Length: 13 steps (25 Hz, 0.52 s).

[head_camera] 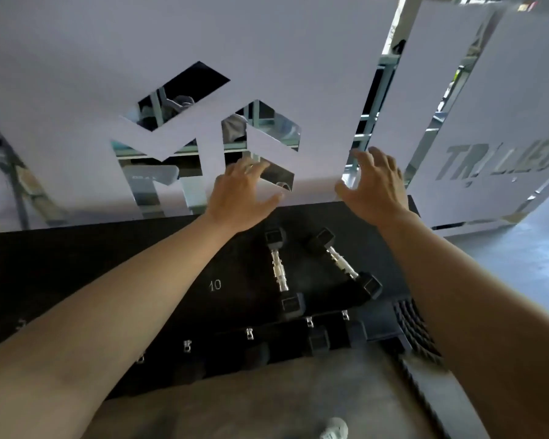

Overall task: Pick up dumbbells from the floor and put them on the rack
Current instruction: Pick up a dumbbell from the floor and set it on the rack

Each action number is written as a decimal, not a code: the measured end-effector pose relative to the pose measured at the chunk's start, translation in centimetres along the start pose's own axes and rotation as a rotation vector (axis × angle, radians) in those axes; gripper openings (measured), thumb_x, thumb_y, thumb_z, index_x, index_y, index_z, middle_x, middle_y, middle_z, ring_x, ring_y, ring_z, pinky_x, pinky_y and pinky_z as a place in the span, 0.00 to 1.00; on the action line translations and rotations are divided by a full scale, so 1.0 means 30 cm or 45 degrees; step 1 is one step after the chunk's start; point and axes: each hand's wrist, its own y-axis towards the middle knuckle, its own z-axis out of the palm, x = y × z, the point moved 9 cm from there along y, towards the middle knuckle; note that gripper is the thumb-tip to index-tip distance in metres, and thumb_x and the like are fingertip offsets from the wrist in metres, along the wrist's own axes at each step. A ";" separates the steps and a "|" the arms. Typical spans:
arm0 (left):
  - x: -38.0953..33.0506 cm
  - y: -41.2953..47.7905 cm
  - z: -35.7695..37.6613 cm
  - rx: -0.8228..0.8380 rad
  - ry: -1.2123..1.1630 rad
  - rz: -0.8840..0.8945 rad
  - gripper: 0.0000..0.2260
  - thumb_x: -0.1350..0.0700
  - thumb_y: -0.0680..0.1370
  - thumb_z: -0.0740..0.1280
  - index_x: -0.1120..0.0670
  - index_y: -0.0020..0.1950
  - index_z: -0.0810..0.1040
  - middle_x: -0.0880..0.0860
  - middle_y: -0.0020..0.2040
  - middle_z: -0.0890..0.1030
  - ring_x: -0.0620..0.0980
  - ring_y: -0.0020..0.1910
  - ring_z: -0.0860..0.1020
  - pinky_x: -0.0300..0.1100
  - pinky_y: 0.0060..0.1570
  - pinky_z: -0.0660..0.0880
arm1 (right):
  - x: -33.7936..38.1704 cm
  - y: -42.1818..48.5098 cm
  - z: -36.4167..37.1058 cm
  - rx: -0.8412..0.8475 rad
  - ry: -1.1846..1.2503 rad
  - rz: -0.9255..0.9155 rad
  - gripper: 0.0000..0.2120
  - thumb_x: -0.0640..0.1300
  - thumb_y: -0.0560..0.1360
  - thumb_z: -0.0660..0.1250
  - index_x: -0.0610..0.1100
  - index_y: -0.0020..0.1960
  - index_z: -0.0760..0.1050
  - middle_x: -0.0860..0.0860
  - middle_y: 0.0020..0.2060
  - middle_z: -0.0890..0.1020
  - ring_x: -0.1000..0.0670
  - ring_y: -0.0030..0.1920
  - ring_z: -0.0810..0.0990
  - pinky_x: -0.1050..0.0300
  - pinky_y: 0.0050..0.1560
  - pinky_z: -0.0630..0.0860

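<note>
While both bare forearms reached forward over the black rack shelf (pixel 76 264), neither hand held anything. The left hand (pixel 240 198) hovered with its fingers spread and loosely curled, palm down, above the far edge of the shelf and in front of the mirrored wall panel with white cut-out lettering (pixel 171 90). Below and to the left of that hand a white number 10 (pixel 215 285) was printed on the shelf. Just below and to the right of the left hand lay the left black hex dumbbell with a chrome handle (pixel 279 272), resting on the shelf with its handle running away from the person. Between the two hands and lower, the right black hex dumbbell with a chrome handle (pixel 346 264) lay on the same shelf, angled so its near head pointed toward the right forearm; the two dumbbells were near each other but apart. The right hand (pixel 374 185) was likewise open, fingers spread and bent, held above the shelf's far right corner. Nearer the person than both hands, a row of further black dumbbells (pixel 298 340) sat along a lower tier, blurred. Right of the right forearm lay the grey floor (pixel 520 264).
</note>
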 end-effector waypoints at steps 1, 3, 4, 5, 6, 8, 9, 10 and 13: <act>0.023 -0.079 -0.070 -0.005 0.052 -0.010 0.30 0.40 0.75 0.67 0.55 0.71 0.71 0.59 0.68 0.73 0.60 0.66 0.71 0.57 0.62 0.70 | 0.075 -0.058 -0.020 0.006 -0.004 -0.018 0.32 0.57 0.72 0.68 0.48 0.72 0.65 0.41 0.71 0.69 0.37 0.70 0.65 0.39 0.68 0.65; 0.061 -0.226 -0.213 -0.041 0.141 -0.030 0.31 0.38 0.75 0.67 0.55 0.71 0.70 0.58 0.69 0.72 0.60 0.66 0.70 0.57 0.61 0.69 | 0.224 -0.176 -0.071 0.016 -0.012 -0.068 0.33 0.56 0.72 0.69 0.48 0.73 0.64 0.41 0.72 0.68 0.36 0.70 0.64 0.38 0.69 0.65; 0.078 -0.307 -0.287 -0.071 0.177 -0.044 0.31 0.38 0.75 0.66 0.54 0.72 0.70 0.58 0.70 0.71 0.60 0.67 0.69 0.57 0.61 0.68 | 0.303 -0.242 -0.097 0.026 -0.006 -0.102 0.33 0.56 0.72 0.70 0.48 0.73 0.64 0.41 0.72 0.67 0.36 0.70 0.64 0.37 0.69 0.65; 0.095 -0.392 -0.356 -0.098 0.212 -0.067 0.31 0.38 0.75 0.66 0.53 0.73 0.69 0.58 0.71 0.70 0.60 0.68 0.68 0.58 0.62 0.68 | 0.380 -0.312 -0.118 0.033 0.010 -0.142 0.33 0.56 0.73 0.69 0.47 0.74 0.64 0.41 0.72 0.67 0.37 0.70 0.64 0.37 0.69 0.64; 0.115 -0.485 -0.421 -0.113 0.240 -0.104 0.32 0.37 0.75 0.65 0.53 0.74 0.68 0.57 0.72 0.69 0.60 0.68 0.68 0.58 0.63 0.67 | 0.456 -0.382 -0.129 0.042 0.025 -0.185 0.33 0.56 0.73 0.69 0.47 0.74 0.63 0.42 0.72 0.66 0.37 0.70 0.64 0.38 0.70 0.64; 0.156 -0.664 -0.534 -0.138 0.283 -0.196 0.33 0.35 0.75 0.64 0.52 0.74 0.67 0.56 0.72 0.68 0.59 0.70 0.67 0.59 0.65 0.67 | 0.586 -0.503 -0.134 0.066 0.067 -0.247 0.32 0.56 0.74 0.68 0.48 0.74 0.63 0.43 0.72 0.67 0.38 0.70 0.64 0.39 0.70 0.64; 0.176 -0.780 -0.603 -0.153 0.315 -0.252 0.34 0.34 0.74 0.63 0.51 0.74 0.66 0.56 0.73 0.68 0.59 0.70 0.66 0.59 0.65 0.66 | 0.664 -0.576 -0.133 0.084 0.103 -0.283 0.32 0.56 0.74 0.67 0.48 0.73 0.63 0.42 0.71 0.67 0.38 0.70 0.64 0.39 0.69 0.64; 0.198 -0.905 -0.664 -0.159 0.348 -0.318 0.35 0.33 0.74 0.62 0.51 0.74 0.65 0.56 0.73 0.67 0.59 0.71 0.65 0.60 0.66 0.65 | 0.743 -0.657 -0.124 0.106 0.135 -0.326 0.31 0.56 0.74 0.67 0.48 0.73 0.64 0.42 0.71 0.68 0.37 0.70 0.65 0.38 0.69 0.65; 0.266 -1.284 -0.818 -0.171 0.439 -0.515 0.37 0.30 0.72 0.59 0.51 0.75 0.64 0.56 0.73 0.67 0.59 0.71 0.65 0.60 0.66 0.66 | 0.953 -0.902 -0.091 0.148 0.236 -0.412 0.31 0.58 0.74 0.65 0.48 0.72 0.64 0.41 0.71 0.68 0.36 0.70 0.65 0.37 0.69 0.64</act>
